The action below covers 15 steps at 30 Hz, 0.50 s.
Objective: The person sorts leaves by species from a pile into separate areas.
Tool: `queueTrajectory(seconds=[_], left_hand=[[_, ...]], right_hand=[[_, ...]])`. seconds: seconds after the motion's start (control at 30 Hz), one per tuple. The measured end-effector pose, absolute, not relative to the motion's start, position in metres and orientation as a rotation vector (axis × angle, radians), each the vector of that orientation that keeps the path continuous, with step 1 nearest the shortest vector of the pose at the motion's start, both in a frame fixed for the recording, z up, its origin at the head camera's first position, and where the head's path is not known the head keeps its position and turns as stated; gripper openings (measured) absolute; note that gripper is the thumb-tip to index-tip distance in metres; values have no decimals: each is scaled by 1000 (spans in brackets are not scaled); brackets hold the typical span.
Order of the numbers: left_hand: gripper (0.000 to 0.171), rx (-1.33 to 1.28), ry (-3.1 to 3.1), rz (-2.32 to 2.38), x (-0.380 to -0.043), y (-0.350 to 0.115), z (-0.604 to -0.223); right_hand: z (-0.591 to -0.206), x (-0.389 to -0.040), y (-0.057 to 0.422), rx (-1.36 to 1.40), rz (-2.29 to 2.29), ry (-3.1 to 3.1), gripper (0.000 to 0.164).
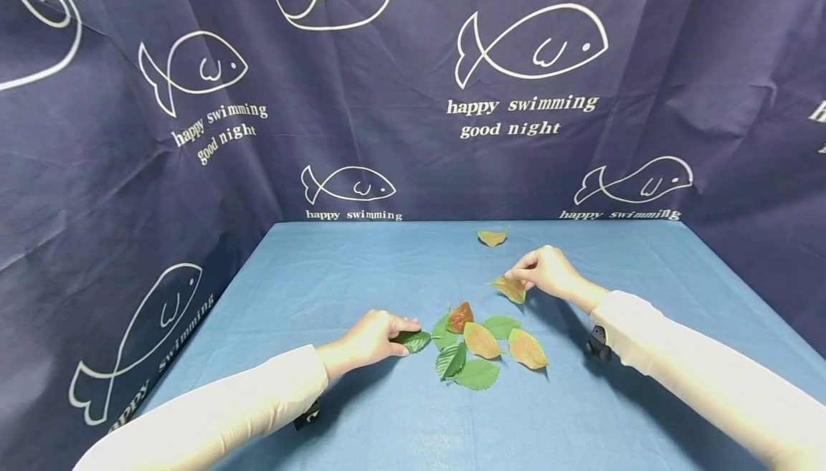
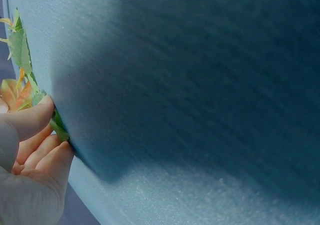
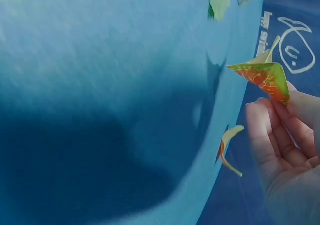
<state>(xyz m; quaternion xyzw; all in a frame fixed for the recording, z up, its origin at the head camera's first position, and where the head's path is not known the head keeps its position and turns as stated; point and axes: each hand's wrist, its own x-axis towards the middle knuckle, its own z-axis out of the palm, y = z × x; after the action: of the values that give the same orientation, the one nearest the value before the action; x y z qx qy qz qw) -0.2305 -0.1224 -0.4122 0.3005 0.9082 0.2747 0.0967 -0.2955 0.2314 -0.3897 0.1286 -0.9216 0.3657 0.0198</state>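
Observation:
My right hand [image 1: 550,270] pinches a yellow-orange leaf [image 1: 510,289] by its edge, above the blue-covered table. In the right wrist view that leaf [image 3: 265,80] looks folded, red-orange inside with a green rim. Low over the cloth, my left hand [image 1: 373,340] holds a dark green leaf [image 1: 416,342] between thumb and fingers, at the left of a leaf cluster. The left wrist view shows the held leaf [image 2: 59,127] partly hidden by the thumb. Within the cluster lie a reddish leaf [image 1: 460,317], an orange-yellow leaf [image 1: 482,340] and several green ones, some overlapping.
Another yellowish leaf [image 1: 492,238] lies alone near the table's back edge. An orange leaf with a green rim [image 1: 528,348] is at the cluster's right. Dark blue curtains [image 1: 419,148] with white fish drawings stand behind and beside the blue tablecloth [image 1: 335,263].

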Motion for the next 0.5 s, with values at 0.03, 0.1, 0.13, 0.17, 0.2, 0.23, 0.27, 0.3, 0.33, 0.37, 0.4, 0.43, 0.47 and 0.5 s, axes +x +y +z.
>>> queueTrajectory(seconds=[0.03, 0.1, 0.13, 0.17, 0.2, 0.23, 0.27, 0.3, 0.33, 0.37, 0.4, 0.43, 0.47, 0.5], left_hand=[[45, 890, 2691, 812, -231, -122, -412], [45, 889, 2692, 811, -231, -123, -413], [45, 890, 2693, 809, -231, -123, -413], [45, 895, 2695, 805, -231, -123, -413], [45, 900, 2697, 800, -231, -123, -413], [45, 905, 2700, 795, -231, -123, -414], [45, 910, 2703, 789, -231, -123, -414], [45, 914, 2704, 783, -232, -123, -414], [45, 918, 2704, 782, -232, -123, -414], [45, 921, 2705, 778, -232, -123, -414], [45, 922, 2704, 779, -232, -123, -413], [45, 921, 2704, 778, -232, -123, -413], [45, 919, 2703, 778, -232, -123, -413], [45, 916, 2701, 781, -232, -123, -413]], right_hand=[[-389, -297, 233, 382, 1137, -2855, 18], [-389, -301, 236, 345, 1136, -2851, 20], [-388, -304, 238, 329, 1134, -2850, 20], [-387, -305, 240, 311, 1133, -2849, 21], [-386, -307, 241, 294, 1128, -2848, 22], [-385, -309, 243, 280, 1122, -2846, 23], [-384, -311, 245, 264, 1116, -2844, 23], [-383, -313, 246, 251, 1107, -2839, 23], [-382, -315, 248, 241, 1101, -2831, 24], [-380, -317, 249, 228, 1090, -2823, 24], [-378, -319, 251, 217, 1077, -2815, 25], [-377, -320, 252, 211, 1073, -2804, 25], [-375, -322, 253, 203, 1071, -2794, 25], [-373, -324, 254, 201, 1065, -2787, 26]])
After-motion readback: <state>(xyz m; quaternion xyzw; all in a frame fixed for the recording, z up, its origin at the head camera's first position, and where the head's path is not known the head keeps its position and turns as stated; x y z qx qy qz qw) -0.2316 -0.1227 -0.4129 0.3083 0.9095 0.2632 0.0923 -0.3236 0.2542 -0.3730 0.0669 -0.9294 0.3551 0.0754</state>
